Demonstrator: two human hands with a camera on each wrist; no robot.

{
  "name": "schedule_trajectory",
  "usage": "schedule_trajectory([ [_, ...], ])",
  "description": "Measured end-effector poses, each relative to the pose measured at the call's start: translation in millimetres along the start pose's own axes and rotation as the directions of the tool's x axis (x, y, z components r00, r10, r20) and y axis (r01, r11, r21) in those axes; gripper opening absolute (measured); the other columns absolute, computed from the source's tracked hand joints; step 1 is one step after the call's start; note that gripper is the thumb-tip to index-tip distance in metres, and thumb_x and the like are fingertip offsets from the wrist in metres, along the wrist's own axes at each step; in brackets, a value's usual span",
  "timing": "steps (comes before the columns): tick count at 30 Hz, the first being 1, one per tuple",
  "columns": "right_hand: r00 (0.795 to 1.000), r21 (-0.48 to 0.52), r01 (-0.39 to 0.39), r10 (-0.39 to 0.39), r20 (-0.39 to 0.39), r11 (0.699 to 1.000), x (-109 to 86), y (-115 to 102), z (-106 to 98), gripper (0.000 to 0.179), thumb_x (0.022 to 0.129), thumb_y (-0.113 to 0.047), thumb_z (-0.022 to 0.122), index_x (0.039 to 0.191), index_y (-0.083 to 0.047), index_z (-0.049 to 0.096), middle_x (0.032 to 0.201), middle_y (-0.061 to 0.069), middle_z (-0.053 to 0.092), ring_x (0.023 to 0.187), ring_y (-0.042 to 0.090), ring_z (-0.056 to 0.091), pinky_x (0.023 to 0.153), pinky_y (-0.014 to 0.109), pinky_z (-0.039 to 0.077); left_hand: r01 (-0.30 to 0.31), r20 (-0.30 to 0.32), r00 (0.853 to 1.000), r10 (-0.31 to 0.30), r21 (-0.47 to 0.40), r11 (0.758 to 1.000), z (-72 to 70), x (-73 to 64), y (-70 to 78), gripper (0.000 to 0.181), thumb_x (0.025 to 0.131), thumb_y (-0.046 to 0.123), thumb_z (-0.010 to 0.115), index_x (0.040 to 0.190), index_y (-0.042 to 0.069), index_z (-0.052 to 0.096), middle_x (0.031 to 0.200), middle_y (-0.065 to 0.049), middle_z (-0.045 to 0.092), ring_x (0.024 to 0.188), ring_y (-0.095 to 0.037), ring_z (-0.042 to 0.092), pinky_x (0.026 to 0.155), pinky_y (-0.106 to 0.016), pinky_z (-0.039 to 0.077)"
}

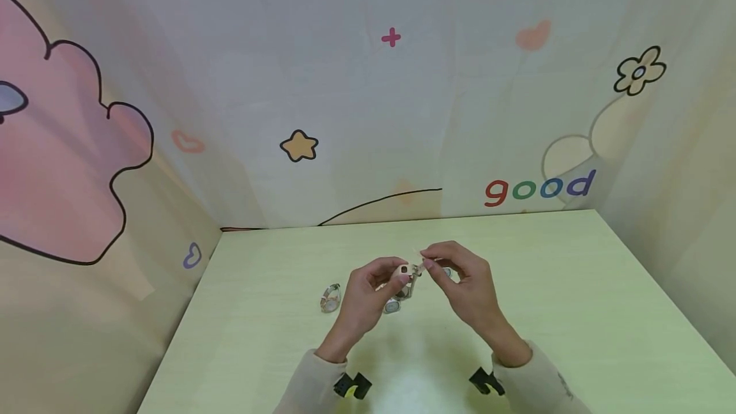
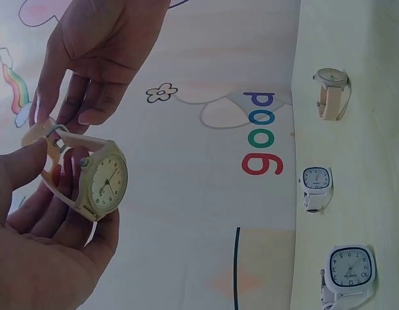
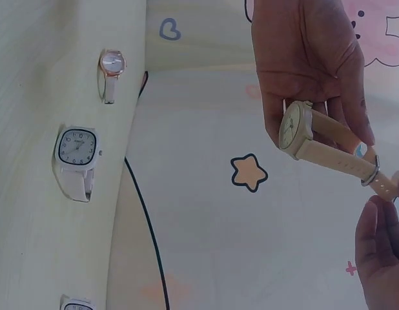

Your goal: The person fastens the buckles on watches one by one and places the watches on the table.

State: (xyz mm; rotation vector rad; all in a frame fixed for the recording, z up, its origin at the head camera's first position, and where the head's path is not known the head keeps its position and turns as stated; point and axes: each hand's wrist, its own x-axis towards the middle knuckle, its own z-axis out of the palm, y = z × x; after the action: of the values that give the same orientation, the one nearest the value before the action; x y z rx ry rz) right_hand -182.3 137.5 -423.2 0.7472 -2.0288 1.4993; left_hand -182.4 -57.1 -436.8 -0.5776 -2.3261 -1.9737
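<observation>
A round-faced wristwatch with a cream strap is held up above the table between both hands. My left hand grips it, with the thumb on the strap and fingers beneath the case. My right hand pinches the strap's free end near the metal buckle, plainest in the right wrist view. The strap is bent into a loop, with its end passing by the buckle. The dial faces sideways, away from the palms. Part of the strap is hidden behind the left thumb in the left wrist view.
Several other watches stand on the pale table: a round one with a rose-gold rim, a square white one, another small square one and a round beige-strapped one. A printed curtain hangs behind.
</observation>
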Motion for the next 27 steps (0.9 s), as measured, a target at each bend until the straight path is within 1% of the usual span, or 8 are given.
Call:
schedule_trajectory([
  [2,1.0,-0.02,0.007,-0.007,0.003,1.0,-0.1,0.8,-0.8,0.021,0.087,0.007,0.068,0.105,-0.003,0.071,0.097,0.008,0.068,0.088,0.005,0.063,0.08,0.014,0.054,-0.005,-0.008,1.0,0.005,-0.005,1.0,0.1,0.1,0.3,0.024,0.093,0.027,0.069,0.113,0.014,0.07,0.108,-0.004,0.073,0.103,-0.015,0.069,0.097,-0.033,0.052],
  [6,0.999,-0.104,0.039,-0.037,0.021,0.994,0.1,-0.1,-1.9,0.021,0.087,0.005,0.068,0.103,-0.008,0.073,0.099,0.003,0.068,0.086,0.004,0.062,0.076,0.012,0.052,-0.012,-0.028,1.0,0.012,0.006,1.0,0.3,0.2,1.1,0.023,0.093,0.026,0.069,0.113,0.014,0.07,0.108,-0.003,0.073,0.102,-0.015,0.069,0.096,-0.034,0.053],
  [10,0.995,-0.17,0.087,-0.078,0.06,0.982,1.4,-2.4,-2.3,0.022,0.086,0.005,0.069,0.102,-0.011,0.074,0.1,0.001,0.067,0.084,0.007,0.061,0.075,0.012,0.05,-0.029,-0.043,0.999,0.03,0.022,0.999,0.7,0.7,1.7,0.024,0.093,0.026,0.069,0.113,0.013,0.071,0.108,-0.003,0.073,0.102,-0.016,0.068,0.096,-0.037,0.052],
  [14,0.991,-0.203,0.105,-0.084,0.108,0.974,2.4,-3.8,-3.0,0.02,0.087,0.003,0.07,0.101,-0.011,0.074,0.101,0.0,0.065,0.087,0.009,0.061,0.078,0.011,0.049,-0.045,-0.051,0.998,0.047,0.029,0.999,1.4,1.1,2.0,0.024,0.092,0.025,0.07,0.112,0.012,0.071,0.107,-0.006,0.074,0.1,-0.019,0.068,0.093,-0.034,0.052],
  [20,0.985,-0.229,0.129,-0.099,0.139,0.965,3.5,-4.3,-2.9,0.02,0.086,0.002,0.071,0.101,-0.009,0.074,0.101,0.001,0.064,0.089,0.012,0.062,0.082,0.011,0.05,-0.026,-0.046,0.999,0.026,0.005,1.0,2.3,1.3,3.2,0.024,0.091,0.022,0.071,0.112,0.011,0.071,0.109,-0.009,0.073,0.1,-0.021,0.068,0.088,-0.024,0.053],
  [24,0.981,-0.241,0.151,-0.116,0.156,0.959,4.3,-3.8,-2.7,0.021,0.085,0.003,0.072,0.1,-0.01,0.074,0.1,0.0,0.064,0.087,0.011,0.062,0.079,0.011,0.05,-0.015,-0.045,0.999,0.014,-0.008,1.0,2.8,1.4,3.5,0.024,0.091,0.022,0.071,0.112,0.011,0.071,0.11,-0.009,0.073,0.099,-0.018,0.068,0.087,-0.022,0.053],
  [27,0.978,-0.244,0.164,-0.126,0.164,0.956,5.0,-4.0,-2.4,0.021,0.084,0.004,0.072,0.099,-0.011,0.074,0.1,-0.001,0.064,0.086,0.01,0.061,0.076,0.011,0.05,-0.018,-0.041,0.999,0.017,-0.013,1.0,3.2,1.4,2.9,0.024,0.091,0.023,0.07,0.112,0.01,0.071,0.11,-0.009,0.073,0.097,-0.015,0.068,0.086,-0.022,0.053],
])
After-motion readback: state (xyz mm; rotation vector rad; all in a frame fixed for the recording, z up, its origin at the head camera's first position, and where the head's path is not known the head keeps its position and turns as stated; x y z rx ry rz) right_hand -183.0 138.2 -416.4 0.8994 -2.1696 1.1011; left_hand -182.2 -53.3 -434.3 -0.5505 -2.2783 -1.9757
